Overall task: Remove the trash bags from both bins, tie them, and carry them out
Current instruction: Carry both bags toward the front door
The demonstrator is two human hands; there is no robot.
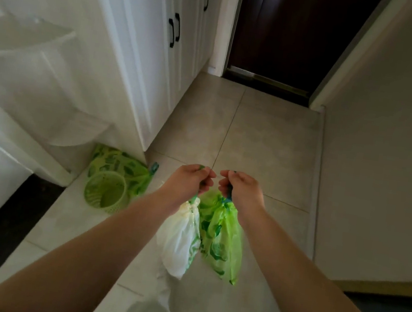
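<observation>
Both arms were stretched forward over the tiled floor (268,143), fists side by side and nearly touching. Left hand (192,179) was curled tight, fingers clamped on the gathered neck of the white bag (178,242); a green tie end showed above and below the fist. Right hand (241,188) was likewise clenched, fingers closed on the neck of the green bag (224,241), a blue-green strip visible at the grip.

Both bags hung straight down from the fists, touching each other along their sides. White bag on the left, looked full; green bag on the right, printed with darker green shapes, translucent. Whether either bag's bottom touched the floor could not be told.

To the left, near the white cabinet (142,71), a green basket bin (106,191) lay tipped on its side, mouth toward the camera, no bag in it. A green printed sheet (120,164) lay behind it, touching it.

Dark door (293,32) ahead, shut
</observation>
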